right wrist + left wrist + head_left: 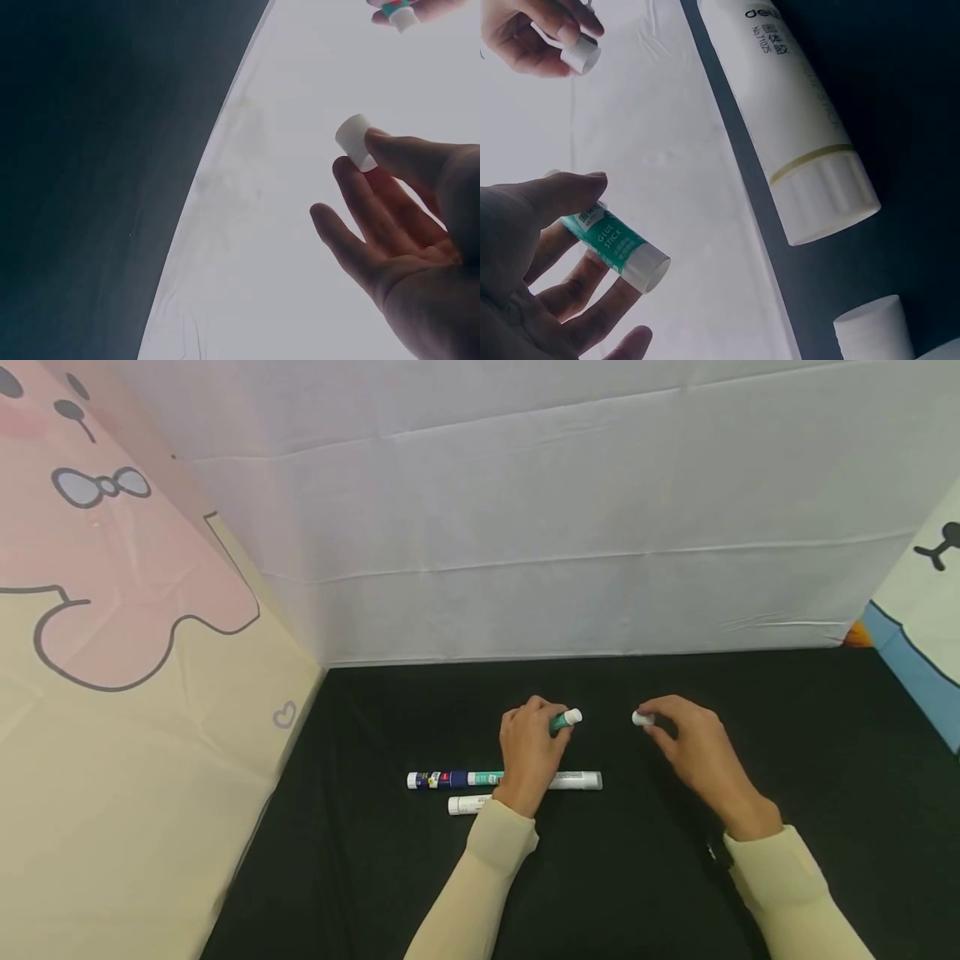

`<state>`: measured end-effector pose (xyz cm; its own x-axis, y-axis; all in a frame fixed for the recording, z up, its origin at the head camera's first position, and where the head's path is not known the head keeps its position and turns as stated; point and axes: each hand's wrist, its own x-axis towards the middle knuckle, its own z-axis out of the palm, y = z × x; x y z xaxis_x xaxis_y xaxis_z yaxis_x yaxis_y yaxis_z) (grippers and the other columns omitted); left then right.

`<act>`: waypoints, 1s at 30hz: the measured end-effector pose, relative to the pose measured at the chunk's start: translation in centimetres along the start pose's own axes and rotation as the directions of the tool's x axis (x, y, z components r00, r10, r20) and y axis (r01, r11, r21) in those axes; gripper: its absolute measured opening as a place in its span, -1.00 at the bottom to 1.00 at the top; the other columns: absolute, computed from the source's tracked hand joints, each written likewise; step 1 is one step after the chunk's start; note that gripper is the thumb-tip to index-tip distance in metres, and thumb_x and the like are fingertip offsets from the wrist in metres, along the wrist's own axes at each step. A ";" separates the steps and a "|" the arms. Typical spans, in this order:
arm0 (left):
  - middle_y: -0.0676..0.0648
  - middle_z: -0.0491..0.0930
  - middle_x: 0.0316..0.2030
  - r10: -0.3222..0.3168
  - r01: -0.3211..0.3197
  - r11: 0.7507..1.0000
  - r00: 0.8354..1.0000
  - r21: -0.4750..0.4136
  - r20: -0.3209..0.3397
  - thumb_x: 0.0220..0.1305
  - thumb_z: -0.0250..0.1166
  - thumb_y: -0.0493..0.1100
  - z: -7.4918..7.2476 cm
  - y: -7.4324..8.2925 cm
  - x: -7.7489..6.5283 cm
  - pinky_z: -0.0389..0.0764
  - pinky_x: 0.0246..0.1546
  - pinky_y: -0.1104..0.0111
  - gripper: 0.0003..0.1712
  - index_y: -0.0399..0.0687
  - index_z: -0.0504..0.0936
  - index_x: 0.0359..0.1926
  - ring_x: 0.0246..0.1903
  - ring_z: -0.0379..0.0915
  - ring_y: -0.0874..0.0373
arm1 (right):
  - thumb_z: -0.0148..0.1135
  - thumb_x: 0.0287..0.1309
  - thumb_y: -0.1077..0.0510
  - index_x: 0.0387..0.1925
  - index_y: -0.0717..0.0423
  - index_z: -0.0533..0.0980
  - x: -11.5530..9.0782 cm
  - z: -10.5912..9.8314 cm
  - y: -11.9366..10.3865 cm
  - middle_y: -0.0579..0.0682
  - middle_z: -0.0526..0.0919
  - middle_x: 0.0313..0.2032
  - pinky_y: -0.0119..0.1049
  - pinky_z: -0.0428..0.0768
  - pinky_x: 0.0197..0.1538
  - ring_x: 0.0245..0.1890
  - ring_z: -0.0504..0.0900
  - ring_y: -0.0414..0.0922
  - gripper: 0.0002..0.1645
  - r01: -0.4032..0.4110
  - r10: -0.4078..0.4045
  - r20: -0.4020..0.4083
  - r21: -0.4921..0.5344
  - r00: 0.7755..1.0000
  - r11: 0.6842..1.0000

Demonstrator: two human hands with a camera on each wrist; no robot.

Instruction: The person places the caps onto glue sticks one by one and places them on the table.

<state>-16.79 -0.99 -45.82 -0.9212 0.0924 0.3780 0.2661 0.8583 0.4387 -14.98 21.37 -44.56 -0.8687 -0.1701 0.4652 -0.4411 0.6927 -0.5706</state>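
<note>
My left hand (527, 747) pinches a small green glue stick (609, 238) between thumb and fingers, above the black table. One white end of the stick points right, towards my other hand. Across a gap, my right hand (697, 750) holds a white cap (354, 142) by its thumb and fingertips. Below the left hand lie a navy glue stick (435, 780), a teal-labelled glue stick (483, 777) and a white glue stick (576, 780), roughly in a row. Another white stick (467, 805) lies nearer me, partly covered by the left wrist.
The table bears a black cloth (360, 877). A white fabric wall (525, 527) rises at its back edge. Printed cartoon panels stand at the left (135, 693) and the right (930, 618).
</note>
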 end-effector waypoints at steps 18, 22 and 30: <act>0.09 0.72 -0.26 0.029 -0.028 0.999 0.996 0.020 -0.079 0.24 0.58 -0.16 -0.4 0.0 -2.5 0.57 0.08 0.12 -0.90 0.10 0.87 -0.22 -0.24 0.67 0.17 | 0.56 -0.09 0.57 -0.08 0.25 0.71 -0.6 0.7 -2.2 0.11 0.78 -0.08 0.02 0.69 -0.07 -0.09 0.78 0.10 -0.52 0.170 -0.170 -0.006 0.026 0.985 0.985; 0.10 0.72 -0.27 0.038 -0.033 0.998 0.995 0.050 -0.088 0.23 0.59 -0.16 -0.5 0.0 -2.8 0.58 0.08 0.12 -0.90 0.11 0.87 -0.23 -0.25 0.66 0.18 | 0.57 -0.12 0.58 -0.08 0.23 0.72 -0.7 0.9 -2.7 0.08 0.78 -0.07 0.00 0.70 -0.07 -0.08 0.78 0.07 -0.50 0.201 -0.201 0.002 0.044 0.980 0.979; 0.08 0.72 -0.26 0.052 -0.047 0.997 0.996 0.061 -0.069 0.17 0.63 -0.14 -0.6 0.0 -3.7 0.59 0.09 0.11 -0.84 0.10 0.88 -0.20 -0.21 0.68 0.16 | 0.59 -0.17 0.59 -0.10 0.21 0.72 -1.1 1.4 -2.8 0.07 0.78 -0.08 -0.22 0.69 -0.02 -0.08 0.78 0.05 -0.47 0.243 -0.244 0.004 0.054 0.970 0.969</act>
<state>-13.20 -1.65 -46.69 -0.8843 0.1015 0.4557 0.2919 0.8819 0.3701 -13.17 18.66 -44.42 -0.7360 -0.3366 0.5873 -0.6506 0.5916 -0.4762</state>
